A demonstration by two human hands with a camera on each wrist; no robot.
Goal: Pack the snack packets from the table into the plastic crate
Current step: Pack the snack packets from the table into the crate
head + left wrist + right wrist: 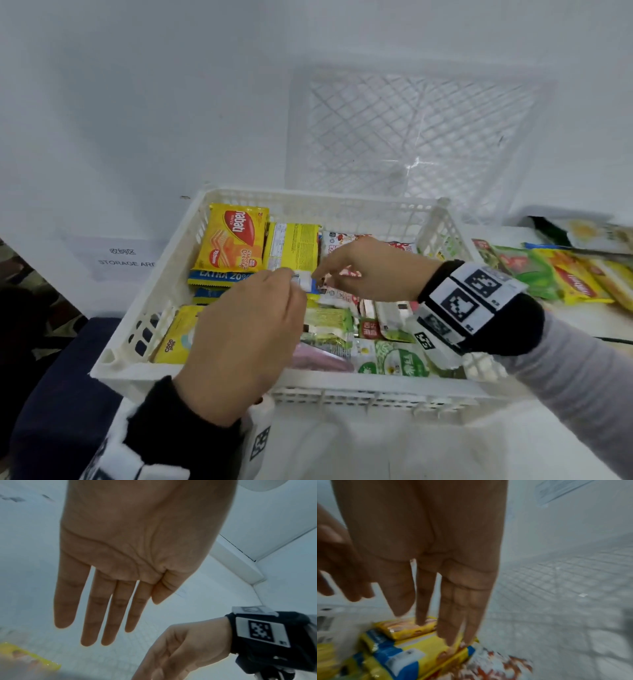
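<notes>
A white plastic crate [342,387] holds several snack packets, among them a yellow Nabati wafer packet [234,240] and a yellow packet lying back side up [293,246]. Both hands reach into the crate and meet over its middle. My left hand [260,318] hovers palm down with straight fingers [120,601] and holds nothing. My right hand [359,270] comes in from the right, and its straight fingertips [452,635] touch a yellow packet with blue ends [412,655]. More packets [565,274] lie on the table to the right of the crate.
A second, empty white lattice crate [411,137] leans against the wall behind the filled one. A paper sign reading STORAGE AREA [123,257] lies to the left. A dark blue seat [61,377] sits below the crate's left corner.
</notes>
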